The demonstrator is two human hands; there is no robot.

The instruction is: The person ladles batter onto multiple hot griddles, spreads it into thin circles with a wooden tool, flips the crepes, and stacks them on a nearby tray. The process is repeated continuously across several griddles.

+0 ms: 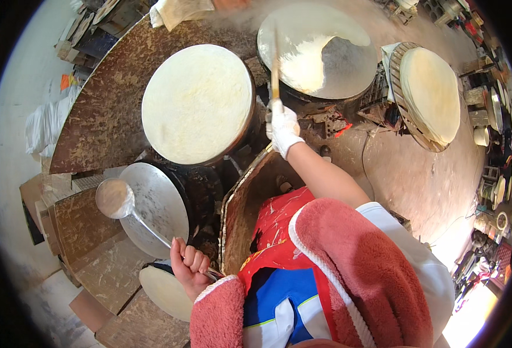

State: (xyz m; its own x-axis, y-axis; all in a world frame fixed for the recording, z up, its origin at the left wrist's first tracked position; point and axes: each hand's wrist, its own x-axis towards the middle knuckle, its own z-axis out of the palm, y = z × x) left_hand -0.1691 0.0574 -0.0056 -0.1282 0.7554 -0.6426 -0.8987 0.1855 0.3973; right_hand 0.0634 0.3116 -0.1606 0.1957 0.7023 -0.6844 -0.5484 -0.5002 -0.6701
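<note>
My bare left hand (190, 265) grips the handle of a metal ladle (115, 198). The ladle's bowl looks coated with pale batter and hangs beside a grey round metal pan or lid (164, 217). In a white glove, my right hand (283, 129) is closed round a long wooden stick (275, 72) reaching over a large round griddle (348, 69). White batter (304, 65) covers part of that griddle, with a dark grey patch bare at its right. To its left, a big pale round pancake (198, 104) covers another griddle.
A stack of pale round pancakes (432, 93) lies on a slatted round rack at the right. Below my left hand is a round vessel with pale contents (166, 293). A curved brown board (102, 113) stands behind the left griddle. Steam hangs over the far griddle.
</note>
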